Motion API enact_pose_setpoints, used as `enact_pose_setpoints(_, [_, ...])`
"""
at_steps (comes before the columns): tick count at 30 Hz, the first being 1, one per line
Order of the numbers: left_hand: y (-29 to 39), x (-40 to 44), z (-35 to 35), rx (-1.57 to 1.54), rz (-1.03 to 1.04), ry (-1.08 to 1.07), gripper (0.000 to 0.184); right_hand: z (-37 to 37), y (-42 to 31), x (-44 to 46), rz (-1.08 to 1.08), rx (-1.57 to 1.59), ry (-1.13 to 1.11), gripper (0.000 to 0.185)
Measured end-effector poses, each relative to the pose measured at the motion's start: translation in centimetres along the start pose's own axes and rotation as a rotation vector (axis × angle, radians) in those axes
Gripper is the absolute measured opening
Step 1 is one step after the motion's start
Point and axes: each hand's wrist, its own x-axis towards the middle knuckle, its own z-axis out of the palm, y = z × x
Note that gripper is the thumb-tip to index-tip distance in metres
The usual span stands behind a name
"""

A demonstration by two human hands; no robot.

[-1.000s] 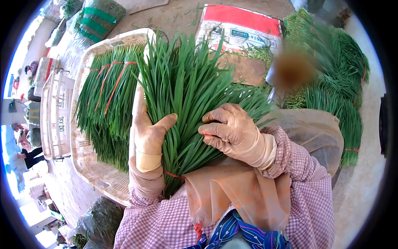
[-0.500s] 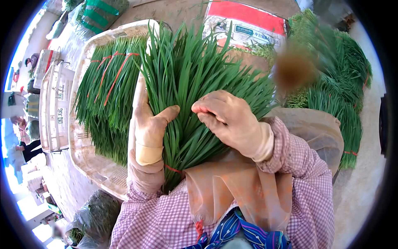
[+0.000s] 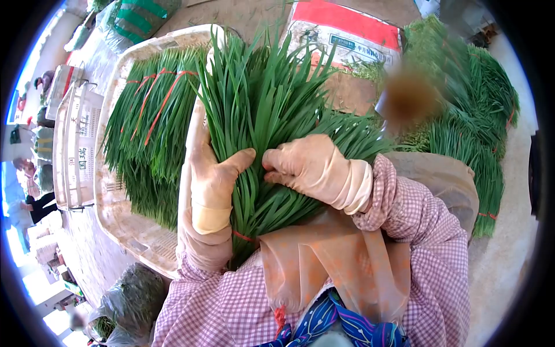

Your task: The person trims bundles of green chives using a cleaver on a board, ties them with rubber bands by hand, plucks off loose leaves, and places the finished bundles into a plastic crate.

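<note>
A bunch of garlic chives [image 3: 260, 110] leans against my apron [image 3: 329, 266], its leaf tips fanned out away from me. A red band [image 3: 243, 236] ties it near the bottom. My gloved left hand [image 3: 211, 179] is wrapped around the bunch's left side, with the thumb across the front leaves. Gloved too, my right hand [image 3: 318, 170] pinches some chive leaves at the middle of the bunch, close to the left thumb. Its fingertips are partly hidden among the leaves. Left of the bunch, a large pale crate [image 3: 110, 211] holds chive bundles [image 3: 153, 121] with red ties.
A red and white printed sack [image 3: 347, 23] lies ahead. Stacked chive bundles [image 3: 474, 121] are at the right. Another white crate [image 3: 78, 150] stands at the far left, and a plastic bag of greens [image 3: 133, 301] sits at the lower left. People appear at the far left edge.
My right hand has moved slightly left and down into the leaves, and its fingers have closed on some. The right-hand leaves have shifted. My left hand keeps its hold.
</note>
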Motion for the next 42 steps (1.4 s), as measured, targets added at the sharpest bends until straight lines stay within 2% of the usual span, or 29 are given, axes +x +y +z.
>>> enact_pose_setpoints(2, [0.1, 0.0, -0.1, 0.002, 0.003, 0.001, 0.056, 1.3, 0.3, 0.0, -0.073, -0.225, 0.06, 0.016])
enact_pose_setpoints(4, [0.3, -0.1, -0.2, 0.019, -0.063, 0.003, 0.084, 1.4, -0.3, -0.1, -0.114, -0.349, 0.09, 0.012])
enact_pose_setpoints(5, [0.8, -0.2, 0.1, -0.016, -0.081, -0.014, 0.076, 1.3, -0.7, -0.1, -0.098, -0.44, 0.074, 0.011])
enact_pose_setpoints(8, [0.9, -0.2, 0.1, 0.013, -0.1, -0.002, 0.071, 1.4, -0.9, -0.1, -0.046, -0.56, 0.124, 0.009])
enact_pose_setpoints(10, [0.7, -0.1, 0.2, 0.003, -0.08, -0.005, 0.07, 1.7, 0.0, -0.4, 0.063, -0.423, 0.26, 0.007])
enact_pose_setpoints(12, [0.6, -0.1, 0.1, -0.006, -0.06, -0.007, 0.068, 0.9, 1.0, -1.0, 0.046, -0.228, 0.501, 0.006])
enact_pose_setpoints(14, [0.5, -0.1, 0.1, 0.004, -0.042, -0.008, 0.056, -1.0, 1.3, -1.7, 0.265, 0.02, 0.539, 0.008])
enact_pose_setpoints(16, [0.2, 0.0, -0.1, -0.01, -0.032, -0.02, 0.057, -1.8, 2.5, -1.4, 0.133, 0.06, 0.815, 0.012])
enact_pose_setpoints(17, [0.1, 0.1, -0.2, -0.017, -0.028, -0.024, 0.057, -2.3, 2.4, -1.5, 0.117, 0.199, 0.852, 0.014])
enact_pose_setpoints(18, [-0.1, 0.1, -0.3, -0.024, -0.025, -0.028, 0.057, -3.4, 1.7, -1.4, 0.116, 0.197, 0.855, 0.014])
enact_pose_setpoints(20, [-0.1, 0.3, -0.3, -0.007, -0.011, -0.044, 0.058, -5.5, 0.8, -1.0, 0.377, 0.749, 0.541, 0.018])
enact_pose_setpoints(22, [0.0, 0.2, -0.2, 0.015, -0.019, -0.048, 0.058, -5.9, 1.9, 0.1, 0.387, 0.749, 0.463, 0.025])
enact_pose_setpoints(24, [0.3, 0.2, -0.1, 0.03, -0.027, -0.045, 0.059, -6.3, 2.4, 1.2, 0.493, 0.719, 0.231, 0.026])
enact_pose_setpoints(25, [0.4, 0.1, -0.1, -0.001, -0.062, -0.034, 0.062, -5.9, 2.8, 1.7, 0.516, 0.822, 0.204, 0.021])
enact_pose_setpoints(28, [0.7, -0.1, -0.1, 0.005, -0.094, -0.029, 0.065, -5.3, 3.5, 2.3, 0.434, 0.726, 0.184, 0.015])
enact_pose_setpoints(30, [1.2, -0.6, 0.0, 0.037, -0.087, -0.045, 0.065, -2.7, 4.3, 2.1, 0.39, 0.781, 0.257, 0.009])
enact_pose_setpoints(32, [2.1, -0.7, 0.9, 0.1, 0.044, -0.049, 0.075, -1.1, 5.2, 1.7, 0.05, 0.17, 0.581, 0.013])
enact_pose_setpoints(33, [2.3, -0.9, 1.1, 0.045, 0.044, -0.073, 0.084, -0.8, 5.1, 1.6, 0.061, 0.038, 0.589, 0.011])
enact_pose_setpoints(34, [2.1, -0.6, 0.8, 0.141, 0.119, -0.099, 0.087, -0.7, 4.9, 1.5, 0.073, -0.103, 0.602, 0.01])
enact_pose_setpoints(36, [0.4, 0.3, -0.1, 0.31, 0.136, -0.075, 0.081, -0.9, 5.0, 1.9, 0.079, -0.231, 0.75, 0.007])
enact_pose_setpoints(37, [0.1, 0.1, -0.2, 0.381, 0.033, -0.021, 0.076, -1.5, 6.3, 2.1, 0.204, -0.239, 0.737, 0.008])
enact_pose_setpoints(38, [-1.0, 0.1, -0.3, 0.371, 0.066, -0.014, 0.076, -2.9, 7.7, 2.6, 0.179, -0.259, 0.752, 0.008])
enact_pose_setpoints(40, [-2.1, 0.0, -0.2, 0.372, 0.091, 0.04, 0.075, -7.0, 10.9, 3.7, 0.519, -0.015, 0.685, 0.013])
enact_pose_setpoints(41, [-1.7, -0.1, -0.1, 0.365, 0.104, 0.044, 0.075, -9.0, 13.5, 4.4, 0.56, 0.121, 0.7, 0.019])
enact_pose_setpoints(42, [-2.0, -0.1, -0.4, 0.551, 0.18, 0.077, 0.076, -11.3, 19.7, 5.4, 0.462, 0.177, 0.693, 0.019])
